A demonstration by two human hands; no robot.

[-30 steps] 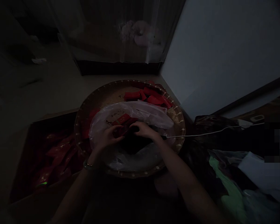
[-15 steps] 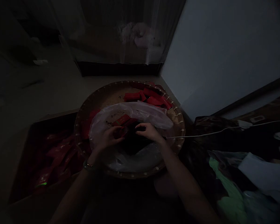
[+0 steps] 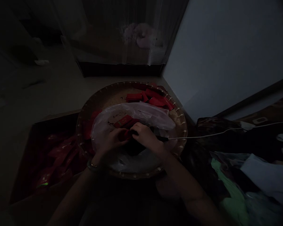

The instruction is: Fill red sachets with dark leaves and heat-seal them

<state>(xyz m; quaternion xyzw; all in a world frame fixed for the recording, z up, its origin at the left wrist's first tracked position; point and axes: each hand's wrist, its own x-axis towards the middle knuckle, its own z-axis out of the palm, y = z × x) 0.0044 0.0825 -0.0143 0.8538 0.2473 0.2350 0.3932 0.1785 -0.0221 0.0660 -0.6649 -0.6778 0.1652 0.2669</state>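
Note:
In dim light, my left hand (image 3: 113, 138) is closed around a small red packet (image 3: 124, 135) over a round woven bamboo tray (image 3: 184, 131). Curled fingers of my right hand (image 3: 145, 134) meet at the packet's right side; whether they pinch anything is hidden. Under both hands lies a pale clear plastic bag (image 3: 153, 114) with a dark mass in its middle, too dark to identify. Just beyond my fingers a flat red packet with gold marking (image 3: 124, 121) rests on the plastic. By my right wrist a black stick-like piece (image 3: 162, 138) joins a white cord (image 3: 202, 135).
Several red packets (image 3: 155, 99) lie at the tray's far right, more at its left edge. To the left stands a box (image 3: 29, 138) of shiny red wrappers. Clothes (image 3: 266, 172) are heaped at the right, beside a white wall (image 3: 226, 47). Sheer curtain (image 3: 124, 47) hangs behind.
My right hand has moved left and closed in on the red packet, baring more of the black piece on the cord. My left hand has hardly moved.

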